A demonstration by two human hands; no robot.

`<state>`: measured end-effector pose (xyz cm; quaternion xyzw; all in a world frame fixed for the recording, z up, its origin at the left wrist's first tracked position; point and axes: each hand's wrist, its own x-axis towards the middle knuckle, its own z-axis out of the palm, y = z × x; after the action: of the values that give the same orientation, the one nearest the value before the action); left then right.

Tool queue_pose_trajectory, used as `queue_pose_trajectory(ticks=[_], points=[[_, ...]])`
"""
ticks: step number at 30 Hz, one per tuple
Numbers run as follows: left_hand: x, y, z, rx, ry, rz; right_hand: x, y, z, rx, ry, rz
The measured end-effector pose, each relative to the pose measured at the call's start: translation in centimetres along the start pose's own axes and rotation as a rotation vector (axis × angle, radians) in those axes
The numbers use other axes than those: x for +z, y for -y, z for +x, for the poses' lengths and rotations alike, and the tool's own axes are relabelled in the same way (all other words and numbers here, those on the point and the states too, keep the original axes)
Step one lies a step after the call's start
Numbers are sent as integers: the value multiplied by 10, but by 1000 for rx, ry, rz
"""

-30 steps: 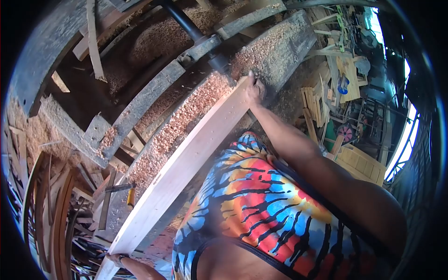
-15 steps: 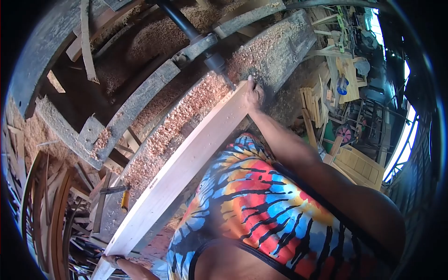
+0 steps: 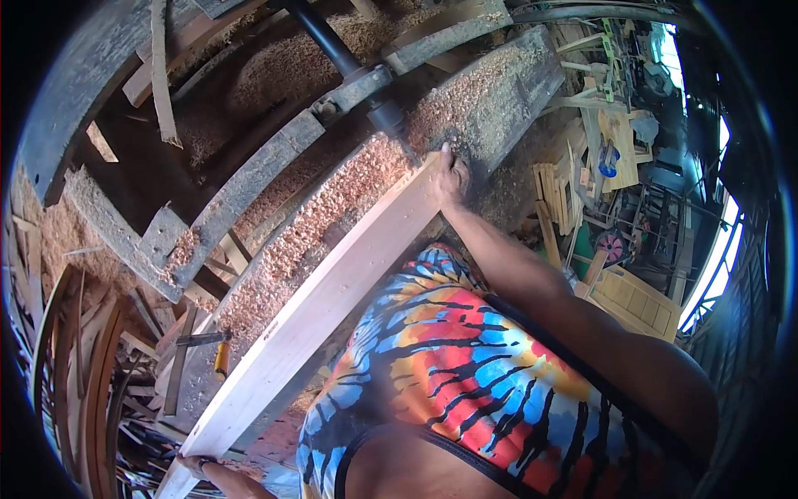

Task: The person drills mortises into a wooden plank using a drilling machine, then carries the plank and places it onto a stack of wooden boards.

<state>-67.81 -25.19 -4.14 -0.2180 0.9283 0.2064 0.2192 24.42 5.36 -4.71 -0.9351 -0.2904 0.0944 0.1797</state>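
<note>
A long pale wooden beam (image 3: 332, 283) runs diagonally across the view in front of my body. My right hand (image 3: 451, 181) is closed round its upper end, thumb on top. At the lower left, my left hand (image 3: 196, 467) grips the beam near its other end, its fingers partly hidden. A black spindle with a chuck (image 3: 386, 116) carries a thin bit (image 3: 411, 153) whose tip is at the beam's far edge, close to my right hand. Whether the tip is inside the wood, I cannot tell. A small dark slot (image 3: 272, 331) shows in the beam's edge.
Wood shavings (image 3: 291, 241) cover the worktable beyond the beam. A hammer-like tool with a yellow handle (image 3: 222, 359) lies at the left. Curved timber offcuts (image 3: 104, 374) pile up further left. A panelled wooden door (image 3: 636, 303) and stacked wood stand at the right.
The beam has shifted slightly toward the lower left, both hands moving with it and keeping their grip. The view has shifted a little too.
</note>
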Motion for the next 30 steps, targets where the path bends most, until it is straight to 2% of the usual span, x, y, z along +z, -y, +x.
queue_pose_trajectory(ticks=[5, 9, 12, 15, 18, 21, 27, 28, 30], points=[[3, -4, -14, -2, 26, -15, -5, 17, -10, -28, -17, 120], [-4, -2, 20, -68, 71, -35, 19, 13, 14, -65, -16, 39], [1, -6, -7, -65, -12, -5, 22, 15, 18, -90, -37, -37], [2, 0, -5, 81, -49, 47, 20, 17, 20, -66, -4, -108], [1, -7, -15, -110, -53, -36, 16, 25, 18, -57, 10, 6], [2, -6, -20, -55, -61, -25, 22, 17, 25, -17, 44, -16], [14, 1, -41, -4, -53, 6, 15, 18, 50, -99, -5, 3], [17, 5, -49, -15, -74, 33, 14, 16, 59, -90, -2, 11], [42, -24, -119, -194, -262, 97, 12, 13, 76, -92, -4, -1]])
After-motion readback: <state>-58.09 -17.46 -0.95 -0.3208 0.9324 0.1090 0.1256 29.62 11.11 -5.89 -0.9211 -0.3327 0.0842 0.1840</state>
